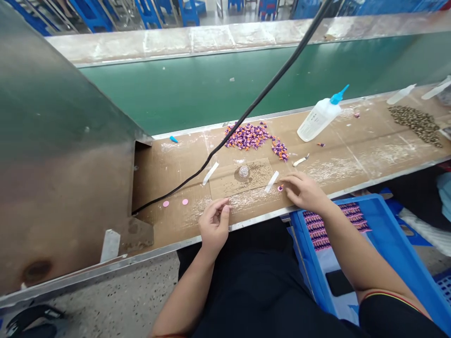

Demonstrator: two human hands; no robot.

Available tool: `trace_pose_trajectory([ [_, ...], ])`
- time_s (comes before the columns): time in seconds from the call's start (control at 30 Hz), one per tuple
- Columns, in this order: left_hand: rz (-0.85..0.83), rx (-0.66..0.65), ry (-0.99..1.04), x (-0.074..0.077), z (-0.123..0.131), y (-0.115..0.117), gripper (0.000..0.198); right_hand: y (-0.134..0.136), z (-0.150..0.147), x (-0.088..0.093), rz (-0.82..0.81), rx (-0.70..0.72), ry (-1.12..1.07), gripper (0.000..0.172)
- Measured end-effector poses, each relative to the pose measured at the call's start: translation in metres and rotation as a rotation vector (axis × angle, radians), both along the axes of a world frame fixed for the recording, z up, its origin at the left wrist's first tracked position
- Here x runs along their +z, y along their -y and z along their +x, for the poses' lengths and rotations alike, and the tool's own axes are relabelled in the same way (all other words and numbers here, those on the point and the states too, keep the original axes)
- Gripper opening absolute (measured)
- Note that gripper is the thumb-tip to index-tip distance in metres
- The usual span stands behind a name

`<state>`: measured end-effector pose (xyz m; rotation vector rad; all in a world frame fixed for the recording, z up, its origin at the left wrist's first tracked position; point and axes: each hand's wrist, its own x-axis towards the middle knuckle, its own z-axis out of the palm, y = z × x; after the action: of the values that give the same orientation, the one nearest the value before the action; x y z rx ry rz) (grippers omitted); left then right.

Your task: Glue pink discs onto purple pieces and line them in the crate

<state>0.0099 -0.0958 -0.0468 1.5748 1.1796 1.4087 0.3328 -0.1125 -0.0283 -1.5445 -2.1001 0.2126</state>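
My left hand [214, 224] is at the table's front edge, thumb and forefinger drawn together. A small pink bit shows at their tips, too little to name. My right hand [306, 191] reaches over the table with fingers bent and thumb apart. Just beyond its fingertips lies a pink disc [280, 188] with a small purple-and-orange piece on it; whether they touch is unclear. Between the hands, a cardboard sheet [221, 182] carries a small clear mound [243, 172]. Two more pink discs, a nearer one [185, 202] and a farther one [166, 203], lie to the left.
Behind the cardboard is a pile of purple-and-orange pieces [248, 136]. A glue bottle [319, 119] stands right of it, near a small knife-like tool [300, 160]. A black cable [260, 96] crosses the view. A blue tray [387, 253] with rows of pieces sits below right.
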Motion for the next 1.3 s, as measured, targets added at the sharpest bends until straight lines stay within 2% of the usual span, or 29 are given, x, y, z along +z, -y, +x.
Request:
trace_pose_trajectory([
  [0.1,-0.012,0.000,-0.011,0.002,0.000,-0.001,0.026,0.000,-0.007,-0.007,0.058,-0.028,-0.064,0.015],
  [0.17,-0.026,-0.005,-0.041,0.002,0.000,-0.003,0.027,0.004,-0.008,-0.010,0.076,-0.056,-0.113,0.012],
  [0.23,-0.036,-0.008,-0.065,0.004,0.001,-0.004,0.027,0.016,0.003,-0.010,0.062,-0.144,-0.184,0.013],
  [0.3,-0.049,-0.011,-0.073,0.006,0.001,-0.004,0.025,0.042,0.031,-0.009,0.049,-0.347,-0.262,0.016],
  [0.4,-0.072,-0.002,-0.082,0.011,0.003,-0.005,0.023,0.105,0.091,-0.013,0.033,-0.807,-0.293,0.024],
  [0.43,-0.077,-0.001,-0.080,0.013,0.005,-0.005,0.022,0.129,0.110,-0.016,-0.018,-0.958,-0.263,0.026],
  [0.5,-0.080,-0.011,-0.063,0.017,0.007,-0.007,0.020,0.174,0.140,-0.025,-0.226,-1.209,-0.171,0.030],
  [0.57,-0.091,-0.036,-0.044,0.020,0.010,-0.008,0.017,0.208,0.158,-0.040,-0.451,-1.353,-0.098,0.031],
  [0.67,-0.119,-0.063,-0.045,0.024,0.013,-0.010,0.014,0.236,0.168,-0.065,-0.645,-1.419,-0.065,0.029],
  [0.83,-0.088,-0.023,-0.090,0.024,0.015,-0.010,0.015,0.248,0.187,-0.096,-0.821,-1.451,-0.008,0.029],
  [1.03,-0.091,0.039,-0.091,0.025,0.018,-0.009,0.016,0.252,0.210,-0.113,-0.902,-1.457,0.064,0.033],
  [1.17,-0.084,0.032,-0.081,0.026,0.018,-0.010,0.019,0.253,0.211,-0.119,-0.937,-1.465,0.102,0.034],
  [1.3,-0.163,-0.007,-0.092,0.027,0.015,-0.010,0.016,0.253,0.210,-0.124,-0.958,-1.456,0.117,0.035],
])
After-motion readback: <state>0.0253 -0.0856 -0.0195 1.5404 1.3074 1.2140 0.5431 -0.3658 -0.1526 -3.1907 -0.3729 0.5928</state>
